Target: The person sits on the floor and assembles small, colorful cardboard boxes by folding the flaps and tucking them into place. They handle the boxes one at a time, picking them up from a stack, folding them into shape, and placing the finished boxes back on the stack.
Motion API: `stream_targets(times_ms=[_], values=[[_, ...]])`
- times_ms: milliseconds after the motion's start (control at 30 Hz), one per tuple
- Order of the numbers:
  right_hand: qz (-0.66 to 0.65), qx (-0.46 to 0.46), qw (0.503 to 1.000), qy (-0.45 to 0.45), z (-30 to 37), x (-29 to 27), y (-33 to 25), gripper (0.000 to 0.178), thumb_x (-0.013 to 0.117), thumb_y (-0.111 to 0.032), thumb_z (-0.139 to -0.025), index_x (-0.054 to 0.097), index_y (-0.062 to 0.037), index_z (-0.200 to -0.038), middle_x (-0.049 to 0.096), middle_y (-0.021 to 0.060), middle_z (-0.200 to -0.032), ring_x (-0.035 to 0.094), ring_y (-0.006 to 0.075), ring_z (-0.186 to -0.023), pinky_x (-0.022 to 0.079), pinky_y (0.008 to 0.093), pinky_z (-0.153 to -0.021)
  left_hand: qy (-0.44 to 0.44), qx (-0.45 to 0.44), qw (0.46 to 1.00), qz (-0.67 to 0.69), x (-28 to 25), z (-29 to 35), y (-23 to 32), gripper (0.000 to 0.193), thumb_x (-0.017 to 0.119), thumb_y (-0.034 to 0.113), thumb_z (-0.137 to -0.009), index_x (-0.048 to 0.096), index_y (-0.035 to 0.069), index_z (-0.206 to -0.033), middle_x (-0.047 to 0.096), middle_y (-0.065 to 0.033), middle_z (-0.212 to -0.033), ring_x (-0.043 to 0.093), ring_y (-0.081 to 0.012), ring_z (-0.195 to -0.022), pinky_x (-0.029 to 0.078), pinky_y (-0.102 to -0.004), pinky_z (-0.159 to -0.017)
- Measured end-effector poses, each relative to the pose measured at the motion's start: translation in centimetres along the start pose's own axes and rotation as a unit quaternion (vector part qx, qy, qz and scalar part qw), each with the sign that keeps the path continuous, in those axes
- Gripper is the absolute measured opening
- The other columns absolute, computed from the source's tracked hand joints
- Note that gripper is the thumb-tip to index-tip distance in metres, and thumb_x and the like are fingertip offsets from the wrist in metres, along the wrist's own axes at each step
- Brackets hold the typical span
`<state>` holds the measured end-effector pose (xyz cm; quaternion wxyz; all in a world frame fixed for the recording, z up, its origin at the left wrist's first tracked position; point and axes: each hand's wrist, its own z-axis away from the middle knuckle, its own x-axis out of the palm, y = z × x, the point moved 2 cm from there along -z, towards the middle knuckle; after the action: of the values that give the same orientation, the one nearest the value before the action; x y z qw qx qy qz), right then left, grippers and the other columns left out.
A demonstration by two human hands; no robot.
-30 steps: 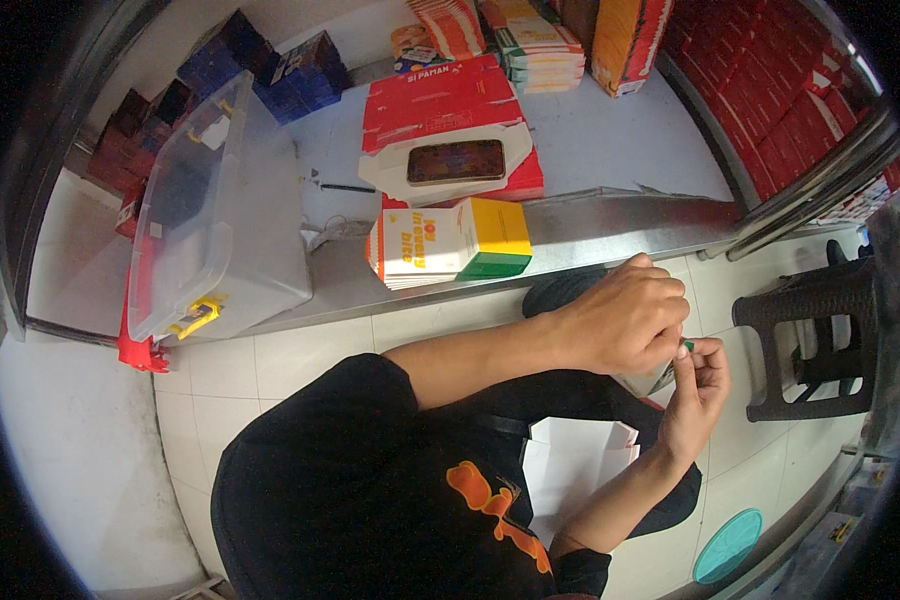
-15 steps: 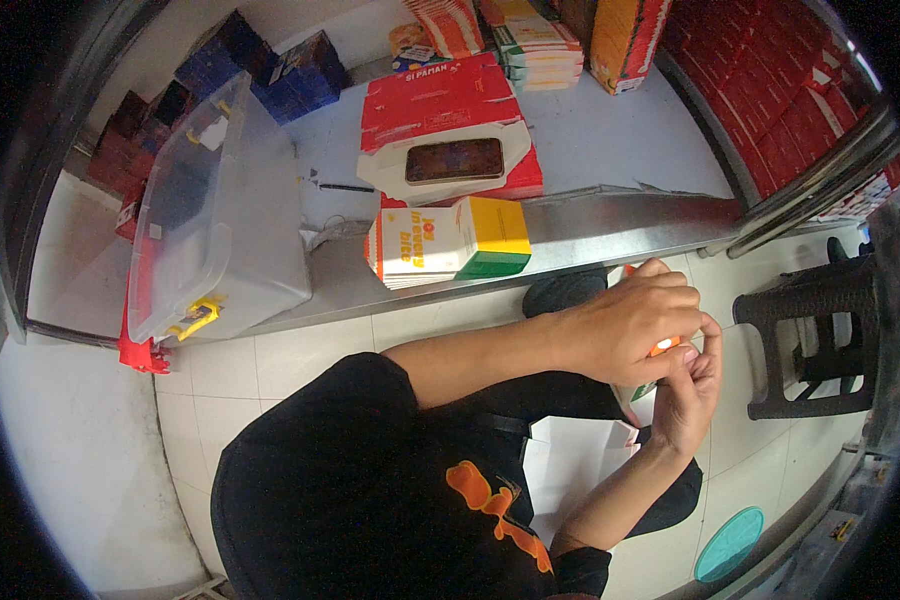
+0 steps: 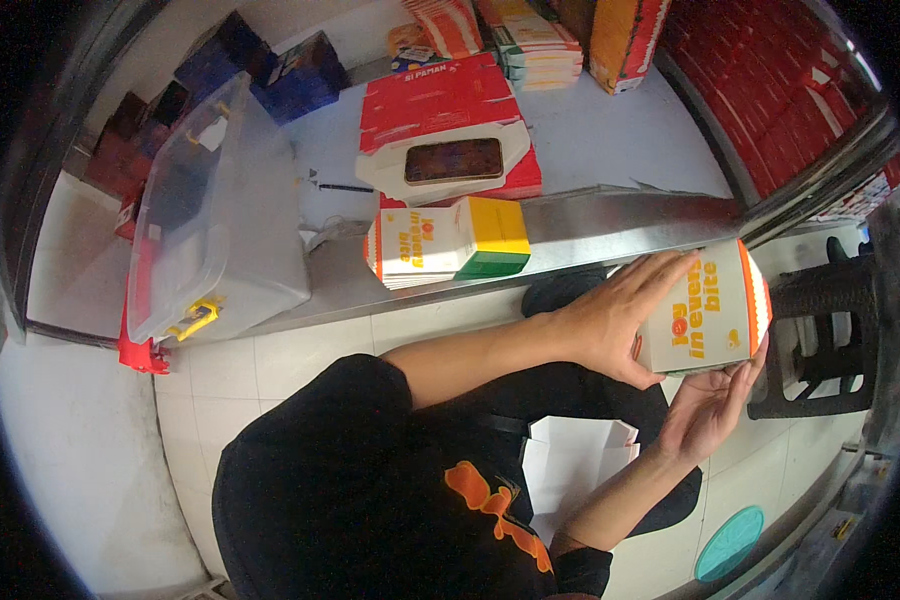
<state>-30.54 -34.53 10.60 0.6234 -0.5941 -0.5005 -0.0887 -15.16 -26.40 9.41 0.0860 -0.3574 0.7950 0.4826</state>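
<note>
A white carton (image 3: 705, 312) with orange edging and yellow-orange lettering is held up over my lap, its printed side facing me. My left hand (image 3: 615, 318) grips its left end, fingers along the far edge and thumb at the near lower corner. From below, my right hand (image 3: 712, 408) supports the carton, its fingertips at the right lower corner. White folded card blanks (image 3: 578, 465) lie on my lap between my forearms. Similar white cartons (image 3: 420, 243), with yellow and green sides, sit together on the front edge of the counter.
The counter (image 3: 625, 232) has a metal front edge. A phone (image 3: 455, 161) rests on white card over red flat boxes (image 3: 435, 100). At left stands a clear plastic bin (image 3: 225, 210). A dark stool (image 3: 820, 340) and a turquoise disc (image 3: 730, 543) are on the right.
My hands were close together, fingers working at the mostly hidden carton. They have moved apart, and the carton is now raised and turned with its lettering in view.
</note>
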Motion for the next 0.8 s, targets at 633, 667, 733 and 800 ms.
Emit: stream_targets(times_ms=[633, 667, 733, 800], values=[[0.663, -0.208, 0.709, -0.12, 0.7, 3.7, 1.5, 0.009, 0.066, 0.001, -0.086, 0.06, 0.0045, -0.093, 0.069, 0.0148, -0.094, 0.065, 0.0242, -0.081, 0.049, 0.0316, -0.076, 0.03, -0.17, 0.985, 0.021, -1.6, -0.2, -1.8, 0.107, 0.069, 0.062, -0.08, 0.021, -0.001, -0.151, 0.036, -0.0313, -0.133, 0.047, -0.0491, -0.122, 0.042, -0.0464, -0.103], [0.66, -0.219, 0.708, -0.121, 0.7, 3.8, 1.5, 0.009, 0.065, 0.001, -0.087, 0.06, 0.0046, -0.093, 0.069, 0.0153, -0.095, 0.066, 0.0246, -0.082, 0.05, 0.0318, -0.077, 0.036, -0.171, 0.984, 0.02, -1.5, -0.2, -1.7, 0.106, 0.069, 0.063, -0.08, 0.022, -0.001, -0.151, 0.036, -0.0317, -0.133, 0.046, -0.0497, -0.123, 0.041, -0.0465, -0.103], [0.666, -0.21, 0.706, -0.118, 0.7, 3.8, 1.7, 0.009, 0.064, 0.0, -0.088, 0.06, 0.0049, -0.094, 0.069, 0.0164, -0.097, 0.067, 0.0253, -0.084, 0.051, 0.0322, -0.077, 0.03, -0.182, 0.983, 0.016, -1.4, -0.2, -1.6, 0.104, 0.067, 0.063, -0.082, 0.023, -0.002, -0.151, 0.035, -0.0324, -0.133, 0.046, -0.0507, -0.124, 0.04, -0.0466, -0.104], [0.658, -0.161, 0.73, -0.089, 1.0, 3.5, 1.9, 0.01, 0.063, -0.003, -0.089, 0.062, 0.0031, -0.098, 0.069, 0.0187, -0.101, 0.068, 0.0309, -0.088, 0.051, 0.0362, -0.079, 0.008, -0.199, 0.98, 0.001, -1.3, -0.1, -1.6, 0.102, 0.064, 0.063, -0.084, 0.023, -0.003, -0.15, 0.035, -0.0333, -0.133, 0.045, -0.0515, -0.123, 0.04, -0.0466, -0.104]])
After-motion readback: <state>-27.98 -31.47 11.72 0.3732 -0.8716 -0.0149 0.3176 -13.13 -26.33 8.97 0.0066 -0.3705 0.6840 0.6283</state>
